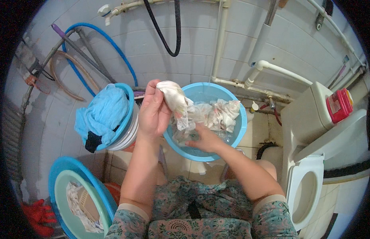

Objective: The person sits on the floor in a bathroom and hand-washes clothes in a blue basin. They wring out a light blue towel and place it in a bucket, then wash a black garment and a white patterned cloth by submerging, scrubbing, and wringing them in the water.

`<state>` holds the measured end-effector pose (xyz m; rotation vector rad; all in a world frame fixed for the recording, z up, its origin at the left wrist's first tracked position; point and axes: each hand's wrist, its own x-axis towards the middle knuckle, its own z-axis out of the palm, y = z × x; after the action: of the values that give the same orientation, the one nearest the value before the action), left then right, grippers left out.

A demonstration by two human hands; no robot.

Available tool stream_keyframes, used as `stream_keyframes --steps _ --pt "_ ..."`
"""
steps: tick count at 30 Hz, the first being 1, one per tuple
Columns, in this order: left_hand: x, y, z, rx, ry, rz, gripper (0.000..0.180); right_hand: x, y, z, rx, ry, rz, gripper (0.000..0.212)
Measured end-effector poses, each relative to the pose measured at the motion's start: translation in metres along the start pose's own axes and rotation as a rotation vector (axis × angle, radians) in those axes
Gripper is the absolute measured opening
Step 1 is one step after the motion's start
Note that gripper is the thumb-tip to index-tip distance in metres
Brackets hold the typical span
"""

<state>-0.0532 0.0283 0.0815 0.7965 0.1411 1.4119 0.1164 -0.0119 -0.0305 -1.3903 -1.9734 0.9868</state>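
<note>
My left hand (pixel 153 109) is raised at the left rim of a light blue basin (pixel 242 131), its fingers closed on the top of a wet white cloth (pixel 176 97) with faint reddish marks. The cloth hangs down into the basin. Below its lower end, my right hand (pixel 208 140) is low in the basin, thumb and fingers apart, with nothing plainly gripped. Another wet, crumpled white cloth (pixel 226 113) with pinkish patches lies at the basin's right side. Clear water shows around the cloths.
Blue clothing (pixel 103 111) fills a blue basin on a white bucket (pixel 127 133) at left. Nearer stands a pale green basin (pixel 65 197) holding cloths, nested in a blue one. Red gloves (pixel 39 215) lie beside it. A toilet (pixel 306 191) stands at right; pipes (pixel 220 44) run along the wall.
</note>
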Motion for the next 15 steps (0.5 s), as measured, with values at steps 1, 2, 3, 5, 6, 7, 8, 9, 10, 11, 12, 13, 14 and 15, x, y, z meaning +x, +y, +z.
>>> stream_keyframes --steps 1,2,3,5,6,7,8,9,10,11,12,13,14,15 --pt "-0.001 -0.001 0.005 -0.016 -0.034 -0.005 0.020 0.001 0.003 0.007 -0.016 0.001 -0.038 0.057" --pt "-0.002 0.000 0.008 -0.029 -0.064 -0.005 0.021 0.001 -0.001 0.015 -0.018 0.103 -0.038 0.046" --pt "-0.002 0.001 0.010 -0.042 -0.095 -0.006 0.021 0.004 -0.002 0.012 -0.003 0.068 0.098 0.041" --pt "-0.002 0.008 0.011 -0.013 -0.019 0.050 0.023 0.014 -0.010 0.000 0.026 -0.005 0.369 0.033" --pt "-0.002 0.012 0.009 0.003 0.020 0.079 0.025 0.018 -0.013 -0.010 0.019 0.019 0.382 0.030" --pt "0.000 0.020 0.002 0.012 0.066 0.113 0.025 0.020 -0.012 -0.025 0.012 0.042 0.395 0.028" --pt "0.004 0.029 -0.010 0.019 0.109 0.144 0.026 0.021 -0.006 -0.040 0.005 0.069 0.411 0.026" --pt "0.007 0.038 -0.021 0.025 0.153 0.177 0.027 0.020 0.006 -0.057 0.021 0.169 0.288 0.024" --pt "0.009 0.043 -0.033 0.034 0.162 0.185 0.026 0.018 0.018 -0.075 0.032 0.269 0.166 0.023" --pt "0.009 0.047 -0.046 0.049 0.177 0.199 0.025 0.015 0.015 -0.092 0.186 0.386 0.150 0.023" --pt "0.008 0.050 -0.053 0.067 0.196 0.217 0.024 0.010 0.002 -0.109 0.341 0.497 0.131 0.022" --pt "0.006 0.048 -0.049 0.136 0.211 0.210 0.021 0.004 -0.009 -0.119 0.528 0.552 0.052 0.023" --pt "0.007 0.043 -0.041 0.203 0.222 0.196 0.018 0.003 -0.008 -0.128 0.545 0.622 0.063 0.023" --pt "0.008 0.039 -0.036 0.271 0.232 0.181 0.015 -0.002 -0.016 -0.134 0.664 0.733 0.126 0.023"
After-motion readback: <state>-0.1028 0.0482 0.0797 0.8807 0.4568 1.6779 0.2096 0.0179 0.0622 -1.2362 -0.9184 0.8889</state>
